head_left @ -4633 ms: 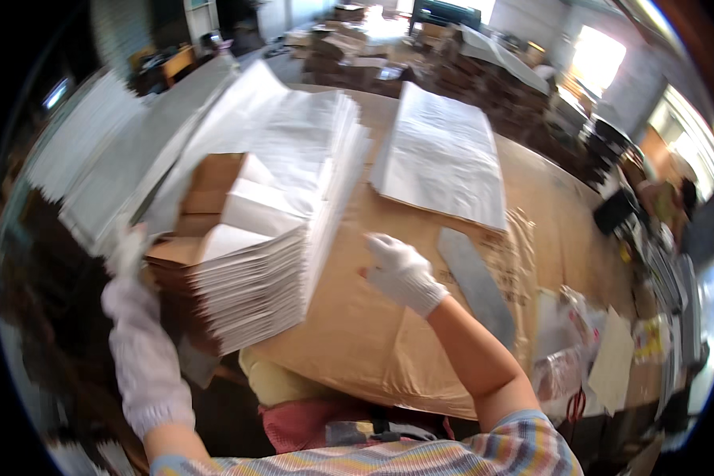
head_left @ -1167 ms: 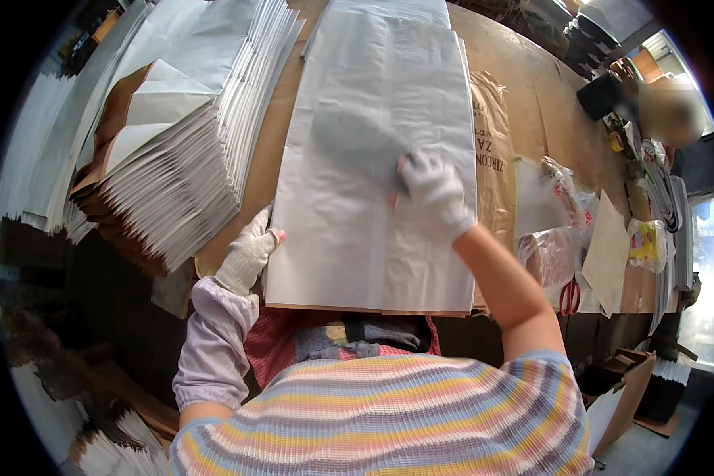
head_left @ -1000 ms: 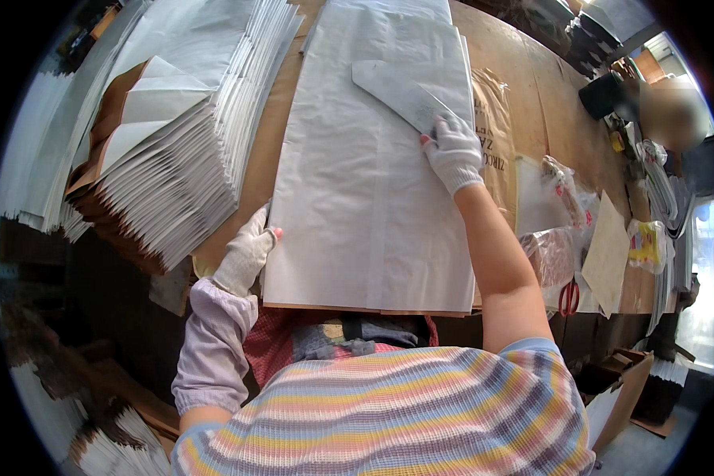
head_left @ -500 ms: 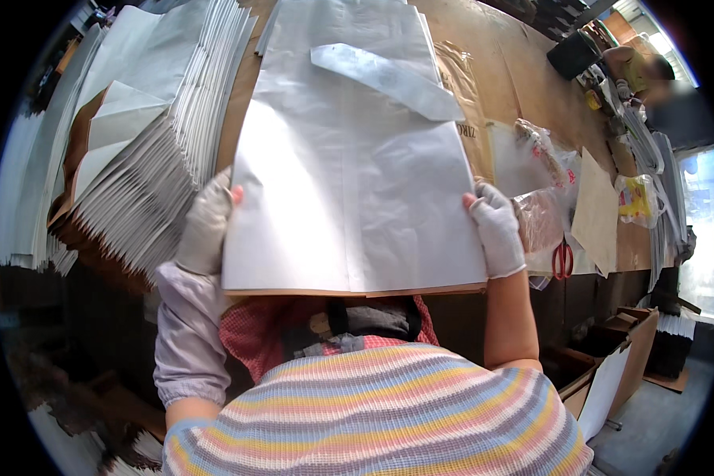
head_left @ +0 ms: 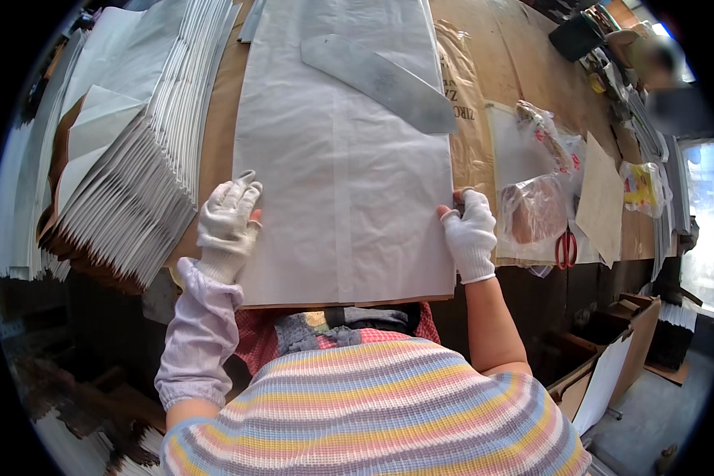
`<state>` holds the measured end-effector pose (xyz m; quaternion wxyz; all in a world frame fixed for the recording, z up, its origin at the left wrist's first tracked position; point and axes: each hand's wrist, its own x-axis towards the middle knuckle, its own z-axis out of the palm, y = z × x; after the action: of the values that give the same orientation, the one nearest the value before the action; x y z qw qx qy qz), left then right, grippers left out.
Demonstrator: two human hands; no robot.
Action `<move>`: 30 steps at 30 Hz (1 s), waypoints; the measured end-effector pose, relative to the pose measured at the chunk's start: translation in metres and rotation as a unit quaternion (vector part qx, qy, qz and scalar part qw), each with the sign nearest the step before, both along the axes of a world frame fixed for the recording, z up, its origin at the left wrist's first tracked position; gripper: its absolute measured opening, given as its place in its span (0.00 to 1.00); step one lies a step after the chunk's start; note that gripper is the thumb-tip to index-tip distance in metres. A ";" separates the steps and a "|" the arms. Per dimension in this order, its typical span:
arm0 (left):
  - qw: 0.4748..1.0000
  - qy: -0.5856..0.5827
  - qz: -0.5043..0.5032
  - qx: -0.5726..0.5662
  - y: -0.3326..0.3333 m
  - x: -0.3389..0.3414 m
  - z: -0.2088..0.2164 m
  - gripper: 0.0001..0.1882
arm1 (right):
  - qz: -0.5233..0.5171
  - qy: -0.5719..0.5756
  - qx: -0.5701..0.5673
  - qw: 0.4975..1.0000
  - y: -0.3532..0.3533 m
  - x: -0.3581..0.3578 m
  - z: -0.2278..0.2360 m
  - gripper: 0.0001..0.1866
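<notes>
A long white paper sack with a brown underside and a lengthwise seam lies flat in front of me, its near end at the table edge. My left hand, in a white glove with bare fingertips, rests on the sack's left edge with the fingers stretched out. At the right edge, my right hand, gloved alike, has its fingers curled and the thumb against the paper, gripping the edge. A grey, smooth flat strip with a slanted end lies across the far part of the sack.
Fanned stacks of white-and-brown paper sacks fill the left. To the right are a brown printed sack, clear plastic bags, red-handled scissors and a beige sheet. Cardboard boxes stand below. Another person is at far right.
The sack's near end has come down flat and shifted slightly left. My left hand has moved inward onto the paper with its fingers extended; my right hand has moved left with the edge.
</notes>
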<state>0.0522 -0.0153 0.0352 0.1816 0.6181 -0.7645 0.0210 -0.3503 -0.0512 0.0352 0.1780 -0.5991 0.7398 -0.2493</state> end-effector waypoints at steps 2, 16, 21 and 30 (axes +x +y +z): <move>0.999 0.025 -0.025 -0.036 -0.002 0.002 -0.014 0.27 | -0.009 -0.031 0.004 0.999 -0.001 -0.001 -0.002 0.13; 0.985 -0.087 -0.152 0.003 -0.001 0.055 0.019 0.29 | 0.389 0.127 -0.299 0.862 -0.009 -0.026 -0.008 0.07; 0.938 0.275 -0.046 0.206 0.013 0.034 0.028 0.06 | 0.388 0.023 -0.172 0.905 -0.018 -0.038 -0.013 0.08; 0.852 0.303 0.265 0.336 -0.017 0.020 0.000 0.13 | 0.078 -0.103 0.236 0.963 -0.048 -0.023 0.000 0.11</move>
<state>0.0725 -0.0325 0.0354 0.1730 0.7965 -0.4391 -0.3779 -0.3733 -0.0993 0.0347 0.4081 -0.5668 0.7066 -0.1133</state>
